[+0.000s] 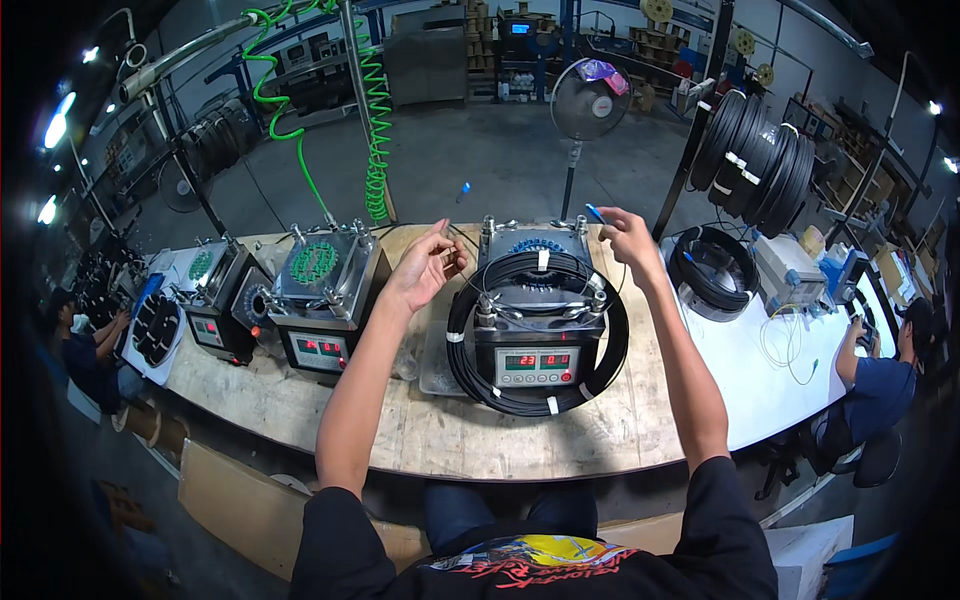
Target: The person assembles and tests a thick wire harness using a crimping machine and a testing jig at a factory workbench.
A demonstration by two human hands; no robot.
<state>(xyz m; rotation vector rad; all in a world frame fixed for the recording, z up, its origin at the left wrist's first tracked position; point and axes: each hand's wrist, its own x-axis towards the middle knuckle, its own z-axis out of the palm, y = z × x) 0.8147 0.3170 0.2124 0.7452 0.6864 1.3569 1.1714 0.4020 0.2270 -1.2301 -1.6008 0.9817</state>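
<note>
My left hand [430, 264] is raised left of the middle polishing machine, palm turned inward and fingers loosely curved and apart. A small blue-tipped piece [463, 191] shows just above it, apart from the fingers; whether it is in the air I cannot tell. Across from it, my right hand [629, 240] pinches a blue connector [596, 213] with a thin black cable running down from it. Between my arms, a coil of black cable [455, 335] with white ties hangs around the machine [530, 366]. A ring of blue connectors [537, 246] sits on its top plate.
Two similar machines with green rings [315, 263] stand to the left on the wooden table [420, 440]. At right are a round tray with coiled cable [712, 272] and a grey instrument [790, 270]. A fan [590, 100] stands behind. Persons sit at both sides.
</note>
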